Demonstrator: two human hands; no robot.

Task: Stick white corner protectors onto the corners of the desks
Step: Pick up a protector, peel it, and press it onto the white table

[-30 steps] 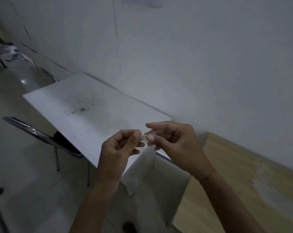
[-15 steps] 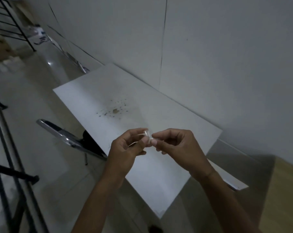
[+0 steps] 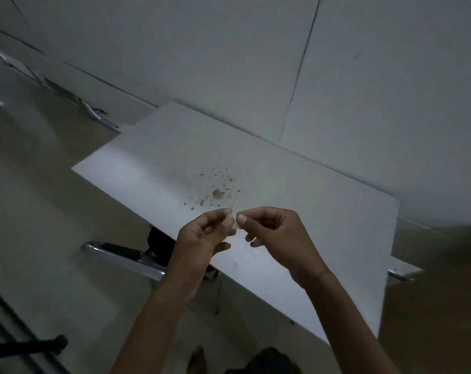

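Small pale translucent corner protector [image 3: 233, 222], pinched between both hands above the near edge of the white rectangular desk [image 3: 323, 217].
Left hand [image 3: 202, 236]: thumb and forefinger curled, pinching the piece's left side. Right hand [image 3: 277, 236]: thumb and forefinger pinching its right side, other fingers curled under. Chrome chair frame [image 3: 121, 256] shows under the desk's near left edge. Brown crumb stains [image 3: 217, 193] lie mid-desk, beyond the hands. Desk's far edge meets the grey panelled wall [image 3: 229, 63].
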